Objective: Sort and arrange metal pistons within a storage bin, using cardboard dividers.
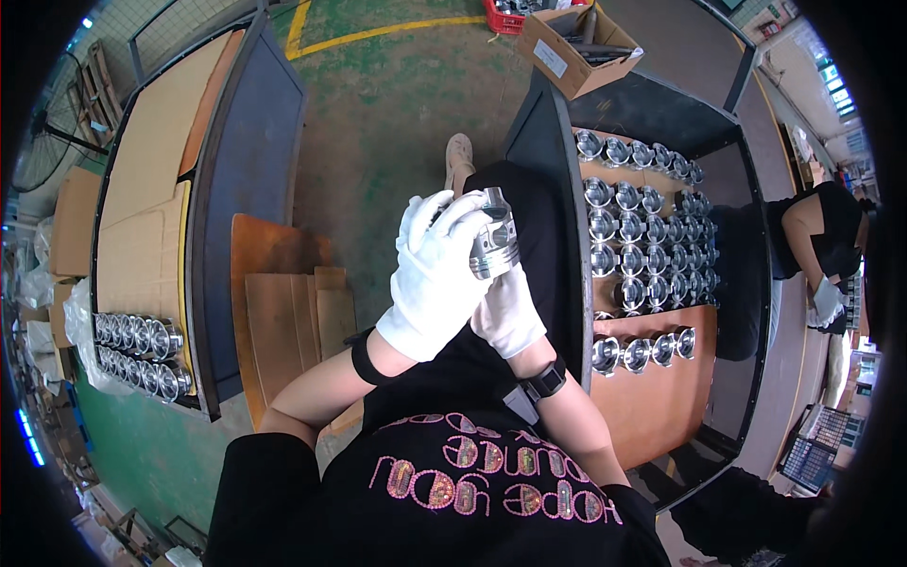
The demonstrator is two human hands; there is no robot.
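A shiny metal engine piston (495, 248) is held up in front of my body, its grooved end toward me and its cut-out skirt pointing away. My left hand (436, 274), in a white glove, has its fingers bent around the piston's left side. Under and behind the piston is my right hand (511, 314), gloved in white too. It grips from below, with most of its fingers hidden by the piston and the left hand. To the right, many similar pistons (631, 227) stand in rows on cardboard inside a dark metal trolley (573, 283).
On my left, another trolley (248, 123) carries cardboard sheets (151, 189) and two rows of pistons (142, 359). Folded cardboard (283, 321) leans beside it. An open carton (576, 57) with dark parts sits on the right trolley's far end. Beyond that trolley, a co-worker's gloved hand (828, 302) shows.
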